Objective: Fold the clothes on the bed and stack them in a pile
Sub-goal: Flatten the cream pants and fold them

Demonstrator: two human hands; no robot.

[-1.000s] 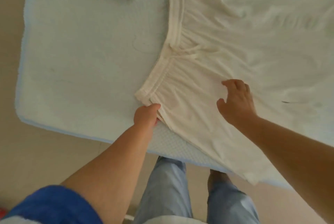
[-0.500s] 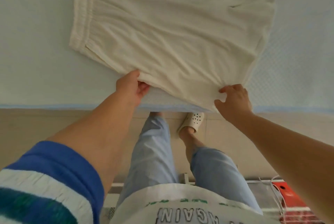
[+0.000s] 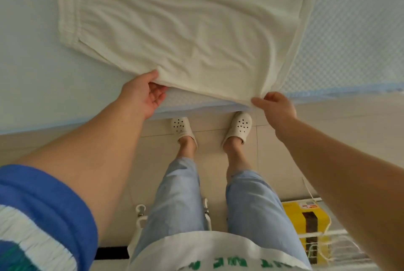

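Observation:
Cream shorts [image 3: 179, 30] with an elastic waistband at the left lie spread on the pale blue bed [image 3: 28, 62]. My left hand [image 3: 144, 93] grips the near edge of the shorts, thumb on top and fingers underneath, lifting the cloth slightly off the bed. My right hand [image 3: 276, 105] pinches the near right corner of the shorts at the bed's front edge. The far part of the shorts runs out of the top of the view.
The bed's front edge [image 3: 196, 113] runs just before my feet in white clogs [image 3: 239, 127]. A yellow box [image 3: 306, 218] in a white wire rack stands on the tiled floor at the lower right.
The view has tipped down toward my feet. My left hand slid right along the shorts' near edge and both hands now hold that edge, lifted a little more.

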